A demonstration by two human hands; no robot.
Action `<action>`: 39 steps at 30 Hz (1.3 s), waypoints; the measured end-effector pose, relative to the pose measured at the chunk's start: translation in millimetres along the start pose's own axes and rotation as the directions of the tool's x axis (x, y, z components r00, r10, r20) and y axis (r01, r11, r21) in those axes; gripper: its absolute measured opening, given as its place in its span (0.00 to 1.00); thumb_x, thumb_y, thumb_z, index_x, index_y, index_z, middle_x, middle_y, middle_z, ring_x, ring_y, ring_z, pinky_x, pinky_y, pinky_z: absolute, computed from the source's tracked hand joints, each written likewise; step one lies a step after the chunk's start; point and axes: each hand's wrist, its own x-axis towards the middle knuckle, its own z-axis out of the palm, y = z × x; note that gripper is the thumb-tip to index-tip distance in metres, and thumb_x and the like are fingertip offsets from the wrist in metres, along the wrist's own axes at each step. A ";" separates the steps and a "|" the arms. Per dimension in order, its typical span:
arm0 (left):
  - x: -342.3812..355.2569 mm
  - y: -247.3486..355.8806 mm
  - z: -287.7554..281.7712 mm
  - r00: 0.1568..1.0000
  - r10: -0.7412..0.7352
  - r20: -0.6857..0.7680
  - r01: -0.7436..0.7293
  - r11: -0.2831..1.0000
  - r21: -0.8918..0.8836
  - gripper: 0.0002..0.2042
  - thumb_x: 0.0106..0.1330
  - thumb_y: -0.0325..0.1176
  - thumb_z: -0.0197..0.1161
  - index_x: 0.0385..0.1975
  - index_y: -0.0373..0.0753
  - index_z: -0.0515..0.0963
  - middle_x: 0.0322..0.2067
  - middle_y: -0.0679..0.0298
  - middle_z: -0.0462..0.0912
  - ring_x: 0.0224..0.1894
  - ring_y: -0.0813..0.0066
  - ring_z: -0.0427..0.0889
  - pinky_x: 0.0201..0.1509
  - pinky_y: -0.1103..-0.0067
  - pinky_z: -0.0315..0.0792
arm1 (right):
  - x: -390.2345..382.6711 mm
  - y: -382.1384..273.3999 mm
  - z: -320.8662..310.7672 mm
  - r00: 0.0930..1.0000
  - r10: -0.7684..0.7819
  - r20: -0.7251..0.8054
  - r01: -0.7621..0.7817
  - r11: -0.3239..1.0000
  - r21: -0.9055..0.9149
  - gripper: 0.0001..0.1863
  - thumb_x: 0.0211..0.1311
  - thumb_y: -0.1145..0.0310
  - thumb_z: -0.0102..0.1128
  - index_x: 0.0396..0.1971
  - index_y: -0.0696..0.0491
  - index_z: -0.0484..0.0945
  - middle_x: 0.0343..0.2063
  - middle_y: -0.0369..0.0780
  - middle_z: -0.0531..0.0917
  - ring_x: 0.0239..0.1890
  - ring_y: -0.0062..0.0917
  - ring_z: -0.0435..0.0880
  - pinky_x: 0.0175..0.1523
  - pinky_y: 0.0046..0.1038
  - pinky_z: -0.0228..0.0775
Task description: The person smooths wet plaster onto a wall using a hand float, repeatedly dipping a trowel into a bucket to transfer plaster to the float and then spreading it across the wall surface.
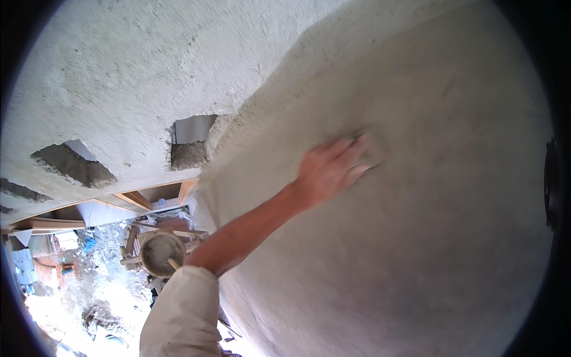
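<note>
My left hand (333, 169) reaches across from the lower left and presses against a smooth grey-brown plastered wall (416, 238). Its back faces me, and the fingers are bent together and slightly blurred. Dark thin edges show by the fingertips and by the thumb, but whatever the hand grips is mostly hidden. Around it the plaster looks damp, with faint smears. My left arm wears a light beige sleeve (184, 315) pushed up near the elbow. My right hand does not appear.
Left of the damp plaster lies a rough, pale surface (148, 71) with several rectangular openings (193, 140). Far below, a round basin (162, 253) of grey mix, a stick-like handle (173, 263) at its rim, rests on a wooden stand (131, 241). Rubble (101, 315) covers the bright ground.
</note>
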 end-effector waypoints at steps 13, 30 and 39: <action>-19.5 -111.9 6.3 0.951 -0.244 -0.188 0.262 0.962 0.080 0.18 0.66 0.41 0.62 0.50 0.37 0.79 0.41 0.51 0.84 0.41 0.52 0.85 0.43 0.68 0.79 | -9.5 4.3 -3.1 0.981 0.102 0.163 -0.123 0.985 0.125 0.20 0.73 0.66 0.42 0.57 0.61 0.71 0.55 0.54 0.76 0.51 0.54 0.74 0.56 0.58 0.63; -27.8 -148.0 -9.2 0.987 -0.114 -0.110 0.121 0.991 0.057 0.22 0.63 0.46 0.64 0.55 0.43 0.77 0.36 0.59 0.81 0.35 0.58 0.81 0.38 0.67 0.77 | -32.1 19.8 -26.6 0.877 -0.084 0.474 0.030 0.992 0.121 0.29 0.76 0.57 0.32 0.72 0.48 0.45 0.68 0.51 0.60 0.71 0.52 0.53 0.66 0.65 0.48; -163.8 -181.8 16.5 0.979 -0.144 -0.144 0.157 0.984 0.088 0.23 0.64 0.47 0.62 0.56 0.42 0.76 0.32 0.58 0.79 0.33 0.62 0.81 0.34 0.69 0.78 | -6.2 9.9 -13.6 0.903 -0.166 0.396 0.087 0.974 0.210 0.28 0.77 0.57 0.27 0.69 0.57 0.53 0.69 0.52 0.59 0.71 0.52 0.52 0.69 0.60 0.47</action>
